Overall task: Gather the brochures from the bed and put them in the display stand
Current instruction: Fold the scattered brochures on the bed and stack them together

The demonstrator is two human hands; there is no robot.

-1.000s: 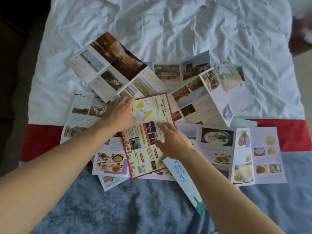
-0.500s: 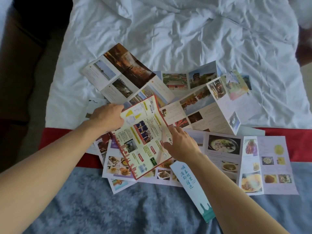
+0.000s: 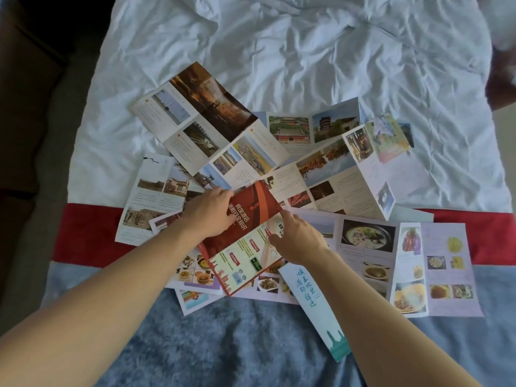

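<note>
Several unfolded brochures lie in an overlapping heap across the bed (image 3: 307, 51). On top sits a red-bordered brochure (image 3: 245, 236), its left panel folded over so the dark red cover faces up. My left hand (image 3: 209, 213) grips that folded red panel. My right hand (image 3: 297, 238) presses on the brochure's yellow inner page at its right edge. A narrow white and teal folded brochure (image 3: 315, 305) lies under my right forearm. A food brochure (image 3: 435, 269) is spread out at the right. No display stand is in view.
The bed has a wrinkled white sheet, a red band (image 3: 86, 233) across it and a grey-blue blanket (image 3: 223, 344) at the near end. Dark furniture (image 3: 25, 107) stands along the left side. Landscape brochures (image 3: 201, 113) lie further back.
My left hand has folded the red-bordered brochure's left panel over, so its dark red cover now shows. My right hand stays on the right side of it.
</note>
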